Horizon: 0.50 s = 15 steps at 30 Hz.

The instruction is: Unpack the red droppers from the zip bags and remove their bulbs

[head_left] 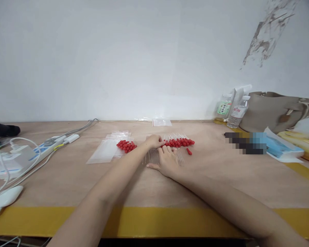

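Red bulbs [180,142] lie in a row on the bench [208,185], thin clear tubes [152,156] beneath the right hand [168,162], which is open, thumb spread. The left hand [154,141] curls its fingers at the row's left end; whether they grip a bulb cannot be determined. Hazards, as judged: uneven palm pressure could roll or crack tubes; a forearm nudge could scatter the second pile [126,146] beside the plastic bags [101,151].
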{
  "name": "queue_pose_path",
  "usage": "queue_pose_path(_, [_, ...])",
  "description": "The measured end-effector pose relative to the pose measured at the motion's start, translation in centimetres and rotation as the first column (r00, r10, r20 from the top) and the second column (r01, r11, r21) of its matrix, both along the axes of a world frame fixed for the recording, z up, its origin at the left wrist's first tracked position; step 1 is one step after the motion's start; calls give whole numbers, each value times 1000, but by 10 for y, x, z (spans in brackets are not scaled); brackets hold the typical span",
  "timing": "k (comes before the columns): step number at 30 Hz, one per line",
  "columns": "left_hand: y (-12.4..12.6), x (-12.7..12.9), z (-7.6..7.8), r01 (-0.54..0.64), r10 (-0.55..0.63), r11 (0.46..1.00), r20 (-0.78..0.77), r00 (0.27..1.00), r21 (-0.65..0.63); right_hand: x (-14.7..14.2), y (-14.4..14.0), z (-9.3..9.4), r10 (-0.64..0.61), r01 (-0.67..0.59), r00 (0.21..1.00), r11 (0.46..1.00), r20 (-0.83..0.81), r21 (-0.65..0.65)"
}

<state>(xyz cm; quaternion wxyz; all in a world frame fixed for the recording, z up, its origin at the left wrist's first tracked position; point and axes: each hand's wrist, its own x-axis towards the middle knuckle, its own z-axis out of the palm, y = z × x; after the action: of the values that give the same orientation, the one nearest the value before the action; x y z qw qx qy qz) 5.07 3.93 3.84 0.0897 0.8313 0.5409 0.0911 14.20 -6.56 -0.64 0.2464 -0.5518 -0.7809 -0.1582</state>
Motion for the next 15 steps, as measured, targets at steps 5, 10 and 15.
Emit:
queue_pose_path(5, [-2, 3, 7, -41, 40, 997, -14, 999, -63, 18, -2, 1, -19, 21, 998, 999, -58, 36])
queue_pose_path(10, [-5, 2, 7, -81, 83, 995, 41, 996, -53, 58, 0, 1, -14, 25, 988, 997, -152, 68])
queue_pose_path(15, [-22, -9, 6, -96, 89, 994, 129, 988, 48, 77, 1, -1, -20, 27, 964, 999, -266, 23])
